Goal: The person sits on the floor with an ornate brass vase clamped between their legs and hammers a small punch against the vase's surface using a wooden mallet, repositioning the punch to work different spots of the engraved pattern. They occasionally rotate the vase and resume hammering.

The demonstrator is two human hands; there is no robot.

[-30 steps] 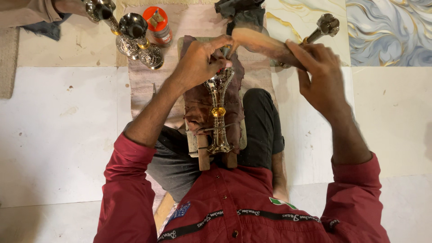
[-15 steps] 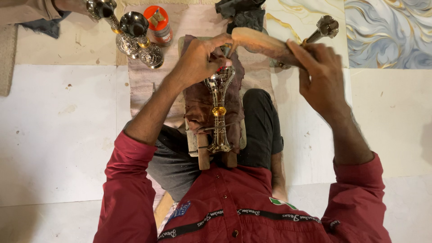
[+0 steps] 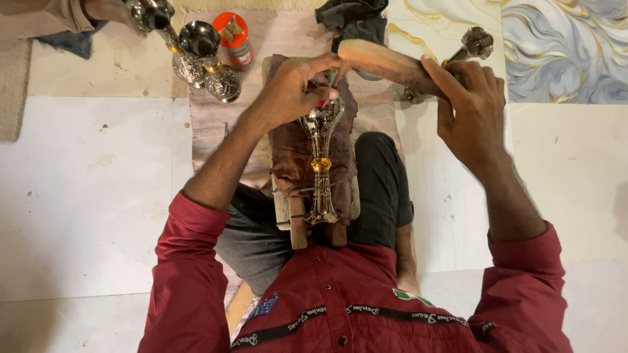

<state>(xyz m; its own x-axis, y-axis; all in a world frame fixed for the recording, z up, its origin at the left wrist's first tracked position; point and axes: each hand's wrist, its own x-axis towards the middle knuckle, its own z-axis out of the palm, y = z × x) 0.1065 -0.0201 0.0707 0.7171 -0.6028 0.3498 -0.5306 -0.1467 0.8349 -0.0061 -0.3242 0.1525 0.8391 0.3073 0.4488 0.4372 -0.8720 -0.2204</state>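
Closest in, red sleeves frame the view, and between them a wooden block (image 3: 297,225) sits on the person's lap, draped with a dark brown cloth (image 3: 291,153). Lying lengthwise on that cloth is the silver goblet (image 3: 320,163), its base towards the body, a gold band at mid-stem, its engraved bowl pointing away.

Up at the bowl, the left hand (image 3: 288,98) is curled tight, fingertips pinched around a thin tool with a red tip, pressed down against the goblet's far end. Whether the tool's point actually meets the metal, I cannot tell; the fingers cover it.

Over on the right, the right hand (image 3: 474,114) is wrapped firmly around the handle of a wooden mallet (image 3: 386,62), the mallet's pale head angled leftwards, hovering just above and beyond the left hand's knuckles.

Further out on the pale tiled floor (image 3: 85,196), a striped mat (image 3: 216,124) runs away under the block. On its far left, two more silver goblets (image 3: 196,55) stand close together, an orange-lidded jar (image 3: 234,39) just right of them. A crumpled black rag (image 3: 353,16) sits at the far edge, and a metal piece (image 3: 476,42) peeks out beyond the right hand. Another person's sleeve (image 3: 39,16) shows at far left.
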